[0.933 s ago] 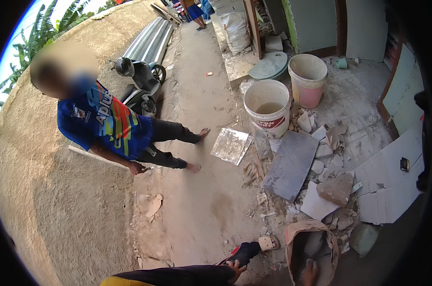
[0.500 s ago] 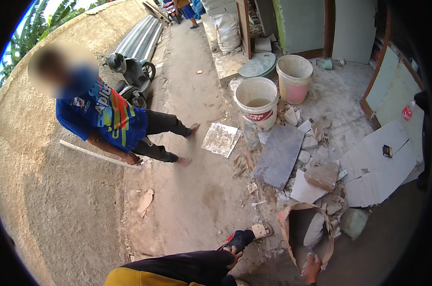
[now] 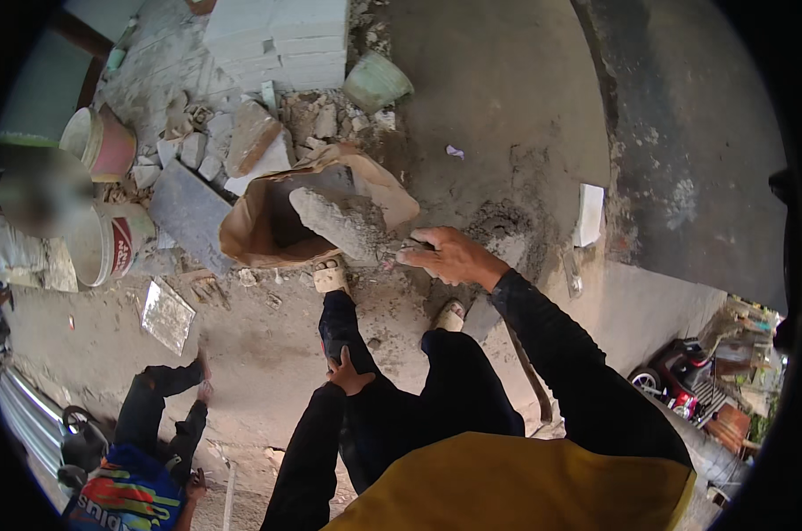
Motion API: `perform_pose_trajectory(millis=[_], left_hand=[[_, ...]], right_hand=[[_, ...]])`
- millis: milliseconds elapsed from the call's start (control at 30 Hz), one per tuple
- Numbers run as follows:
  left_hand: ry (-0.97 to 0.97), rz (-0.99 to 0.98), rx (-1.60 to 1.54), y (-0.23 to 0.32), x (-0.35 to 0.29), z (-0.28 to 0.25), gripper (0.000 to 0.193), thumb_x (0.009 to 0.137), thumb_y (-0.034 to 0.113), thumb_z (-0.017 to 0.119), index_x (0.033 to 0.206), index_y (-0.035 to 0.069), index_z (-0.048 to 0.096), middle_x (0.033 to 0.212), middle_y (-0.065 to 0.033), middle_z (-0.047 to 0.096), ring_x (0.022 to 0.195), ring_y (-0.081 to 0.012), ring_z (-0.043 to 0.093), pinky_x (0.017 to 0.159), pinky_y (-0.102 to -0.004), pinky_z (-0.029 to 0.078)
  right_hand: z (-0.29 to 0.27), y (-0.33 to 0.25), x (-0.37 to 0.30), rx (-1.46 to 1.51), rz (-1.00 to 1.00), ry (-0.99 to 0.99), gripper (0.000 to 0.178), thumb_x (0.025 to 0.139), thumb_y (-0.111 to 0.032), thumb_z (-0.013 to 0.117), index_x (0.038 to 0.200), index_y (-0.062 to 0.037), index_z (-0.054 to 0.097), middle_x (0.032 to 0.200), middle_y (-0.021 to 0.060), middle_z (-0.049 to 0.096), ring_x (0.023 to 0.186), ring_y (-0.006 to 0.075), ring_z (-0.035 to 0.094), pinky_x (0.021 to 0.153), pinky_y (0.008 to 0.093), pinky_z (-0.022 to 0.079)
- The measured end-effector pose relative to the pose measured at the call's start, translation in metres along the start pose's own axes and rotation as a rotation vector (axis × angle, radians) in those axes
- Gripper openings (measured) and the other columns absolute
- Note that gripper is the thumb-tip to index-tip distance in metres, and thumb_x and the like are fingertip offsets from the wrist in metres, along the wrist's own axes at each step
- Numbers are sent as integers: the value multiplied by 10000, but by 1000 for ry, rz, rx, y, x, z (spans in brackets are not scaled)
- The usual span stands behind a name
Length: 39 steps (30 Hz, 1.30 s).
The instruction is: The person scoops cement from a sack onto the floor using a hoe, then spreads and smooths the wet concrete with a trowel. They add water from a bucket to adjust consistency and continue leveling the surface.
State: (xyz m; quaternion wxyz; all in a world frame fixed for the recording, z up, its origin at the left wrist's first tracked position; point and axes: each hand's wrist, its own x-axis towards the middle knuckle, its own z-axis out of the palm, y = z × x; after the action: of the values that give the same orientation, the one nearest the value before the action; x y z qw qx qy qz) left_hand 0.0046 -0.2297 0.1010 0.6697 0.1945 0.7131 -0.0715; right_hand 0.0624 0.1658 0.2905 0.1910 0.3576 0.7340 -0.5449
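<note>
Your view comes from the left lens of a wide fisheye pair worn on your head, facing steeply down. Close beneath it, your mustard-yellow shirt front [image 3: 525,482] fills the lower edge, with your dark-trousered legs [image 3: 387,425] just above. The open, brown paper sack [image 3: 390,186] sits a little farther off, near mid-frame. The view spreads wide, from a round, white-and-red plastic bucket [image 3: 109,243] at left to a distant red motorbike [image 3: 688,380] at right.
</note>
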Motion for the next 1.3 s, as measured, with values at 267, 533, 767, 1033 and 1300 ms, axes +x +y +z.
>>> perform_pose_trajectory(millis=[267, 533, 767, 1033, 1300], left_hand=[[-158, -72, 173, 15, 0, 14, 1415, 701, 647, 811, 1609, 144, -151, 1585, -442, -29, 1471, -615, 116, 1195, -607, 233], [-192, -150, 412, 14, 15, 38, 1455, 687, 699, 805, 1604, 91, -146, 1584, -436, -19, 1466, -580, 190, 1185, -558, 292], [-191, -231, 418, 34, 13, 60, 1463, 688, 666, 829, 1596, 78, -156, 1560, -468, -61, 1475, -619, 48, 1199, -614, 200], [-142, -299, 420, 59, 18, 85, 1490, 660, 650, 860, 1595, 124, -174, 1568, -451, -105, 1457, -646, 75, 1194, -615, 221], [-170, -352, 475, 76, 19, 78, 1491, 658, 642, 866, 1593, 137, -180, 1572, -442, -122, 1448, -660, 83, 1193, -614, 226]], right_hand=[[-1, 122, -129, 254, 67, 67, 532, 969, -492, 648, 957, 39, 645, 615, 138, 572, 469, 208, 548, 502, 373, 443], [14, 349, -172, 558, 581, 398, 452, 961, -456, 643, 1028, -9, 652, 608, 77, 562, 489, 157, 576, 430, 361, 437], [4, 571, -110, 482, 737, 627, 454, 972, -441, 595, 1048, 3, 648, 642, 126, 616, 498, 244, 605, 475, 409, 480], [-1, 648, -81, 566, 743, 580, 458, 986, -432, 581, 996, 22, 641, 657, 150, 634, 528, 249, 631, 498, 427, 482], [29, 645, -81, 760, 792, 603, 415, 988, -402, 577, 1027, 8, 625, 624, 88, 568, 479, 208, 551, 435, 399, 434]])
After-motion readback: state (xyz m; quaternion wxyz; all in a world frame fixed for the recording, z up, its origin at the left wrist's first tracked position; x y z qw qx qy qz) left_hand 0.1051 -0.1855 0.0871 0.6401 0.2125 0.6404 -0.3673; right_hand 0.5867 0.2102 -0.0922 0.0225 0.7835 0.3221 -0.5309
